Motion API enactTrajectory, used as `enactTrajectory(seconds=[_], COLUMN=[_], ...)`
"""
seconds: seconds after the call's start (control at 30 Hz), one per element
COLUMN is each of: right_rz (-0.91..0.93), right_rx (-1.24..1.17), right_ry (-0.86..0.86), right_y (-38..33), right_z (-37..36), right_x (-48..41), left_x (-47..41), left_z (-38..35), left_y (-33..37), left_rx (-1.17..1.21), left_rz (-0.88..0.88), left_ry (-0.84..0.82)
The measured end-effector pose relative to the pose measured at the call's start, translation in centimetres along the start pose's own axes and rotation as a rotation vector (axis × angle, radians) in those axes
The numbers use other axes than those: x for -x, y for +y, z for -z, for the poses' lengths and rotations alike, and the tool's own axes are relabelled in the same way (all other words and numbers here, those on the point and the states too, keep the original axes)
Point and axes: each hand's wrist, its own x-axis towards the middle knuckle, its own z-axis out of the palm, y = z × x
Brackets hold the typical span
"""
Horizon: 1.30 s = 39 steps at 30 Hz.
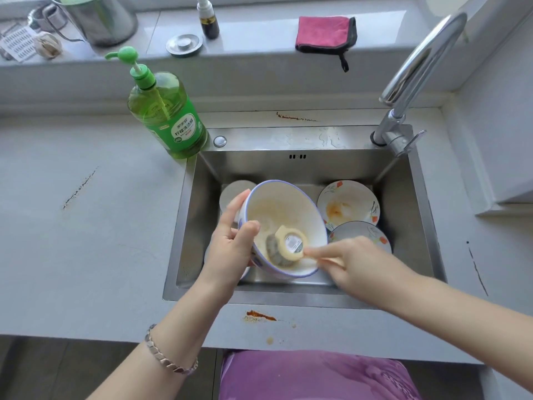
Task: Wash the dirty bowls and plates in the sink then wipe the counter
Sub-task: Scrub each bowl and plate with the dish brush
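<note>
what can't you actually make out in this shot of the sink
Head view only:
Most of the back-left plate: hidden by the bowl and the left hand.
Drain of the sink: covered by the bowl.
Handle of the scrubber: covered by the right hand.
Top of the metal jug: cut off by the frame edge.
Label of the soap bottle: print too small to read.

Left forearm enters from 7 o'clock, silver link bracelet (170, 360) on wrist; left hand (230, 243) grips white blue-rimmed ceramic bowl (284, 207), thumb over rim. Right forearm from 4 o'clock; right hand (356, 262) pinches cream plastic scrub brush (291, 244) handle.
</note>
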Motion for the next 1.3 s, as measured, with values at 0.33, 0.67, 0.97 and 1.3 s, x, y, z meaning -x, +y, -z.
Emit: enactTrajectory(seconds=[0.33, 0.67, 0.97, 1.3], right_rz=[0.026, 0.015, -0.037, -0.004], right_rx=[-0.146, -0.242, 0.268, 0.043], right_ry=[-0.134, -0.236, -0.377, -0.301], right_y=[-0.3, -0.4, 0.3, -0.1], right_z=[0.3, 0.5, 5.2, 2.4], right_x=[-0.2, -1.4, -1.6, 0.1], left_x=[-0.1, -0.5, -0.1, -1.0], left_z=[0.1, 0.3, 1.1, 0.5], left_y=[-0.1, 0.8, 2.0, 0.9], left_rx=[-0.005, -0.068, -0.258, -0.227], left_rz=[0.016, -0.128, -0.127, 0.001], left_ry=[0.004, -0.004, -0.272, -0.164])
